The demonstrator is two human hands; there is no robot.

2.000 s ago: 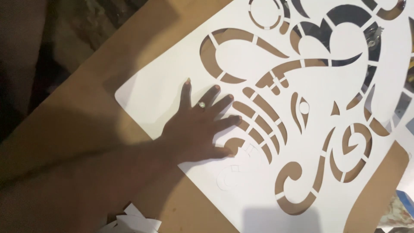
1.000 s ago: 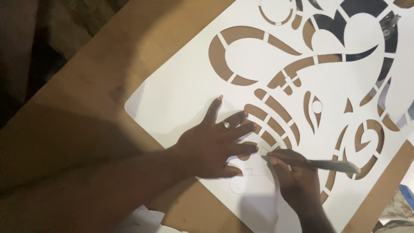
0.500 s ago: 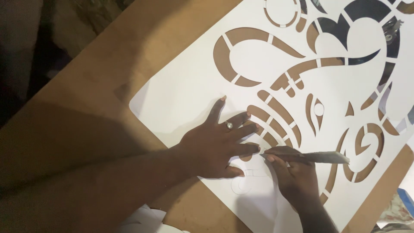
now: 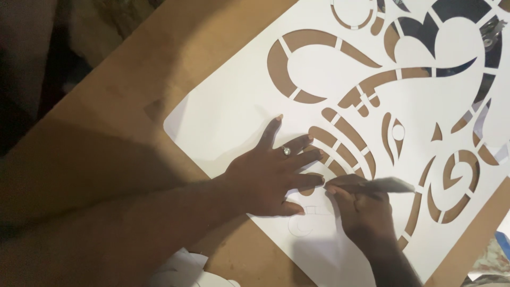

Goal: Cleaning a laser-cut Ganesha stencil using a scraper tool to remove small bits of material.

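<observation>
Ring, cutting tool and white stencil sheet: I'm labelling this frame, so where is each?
ring (image 4: 287,151): head view, on its pale top.
cutting tool (image 4: 390,185): head view, on its grey handle.
white stencil sheet (image 4: 234,111): head view, on an uncut area.

No packages, labels, signs or screens in view.
</observation>
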